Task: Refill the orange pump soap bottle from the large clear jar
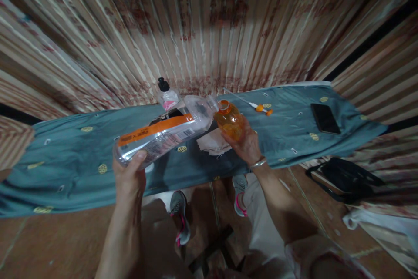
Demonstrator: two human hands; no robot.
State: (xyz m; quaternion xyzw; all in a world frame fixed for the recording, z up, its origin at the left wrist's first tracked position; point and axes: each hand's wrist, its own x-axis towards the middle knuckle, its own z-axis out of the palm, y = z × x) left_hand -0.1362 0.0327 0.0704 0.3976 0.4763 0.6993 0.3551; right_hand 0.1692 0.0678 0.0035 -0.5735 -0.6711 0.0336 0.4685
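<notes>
The amber bottle (235,127) stood tilted above the teal tablecloth (287,135), its open mouth leaning towards a large clear plastic bottle (160,135) with an orange label band. The clear bottle sloped up to the amber bottle from the left, its neck right at that mouth; whether the rims touched could not be told. The right hand (248,143) had its fingers wrapped around the amber bottle. The left hand (129,174) gripped the clear bottle near its base, thumb on the near side.

Just below and left of the amber bottle lay a pale crumpled cloth (212,143). To its right, a little beyond it, lay an orange-and-white sprayer head (260,108) with a thin tube; farther right, a black smartphone (325,118). Well left of the amber bottle, a small black-capped bottle (168,98) stood behind the clear one.
</notes>
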